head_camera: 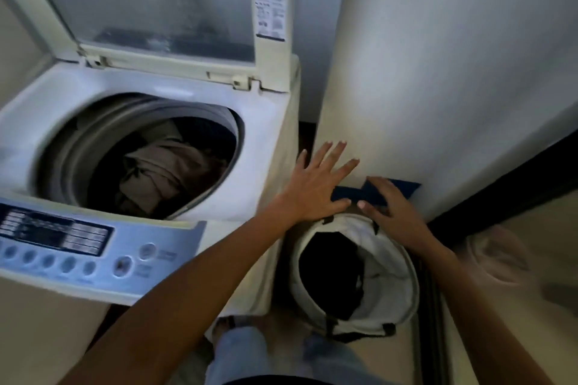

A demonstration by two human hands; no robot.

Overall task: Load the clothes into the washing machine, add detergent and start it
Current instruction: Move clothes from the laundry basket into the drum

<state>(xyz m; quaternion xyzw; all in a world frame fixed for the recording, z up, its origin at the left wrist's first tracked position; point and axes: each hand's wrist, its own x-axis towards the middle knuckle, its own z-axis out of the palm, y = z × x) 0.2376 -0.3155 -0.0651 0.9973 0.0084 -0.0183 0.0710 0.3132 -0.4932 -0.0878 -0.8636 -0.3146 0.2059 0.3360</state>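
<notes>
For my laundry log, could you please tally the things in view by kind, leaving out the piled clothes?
Washer: 1
Basket: 1
Blue cloth: 1
Hands: 2, left hand and right hand
Total: 5

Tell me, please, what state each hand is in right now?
Left hand: open, fingers straight and spread.
Right hand: closed, pinching the blue cloth.
</notes>
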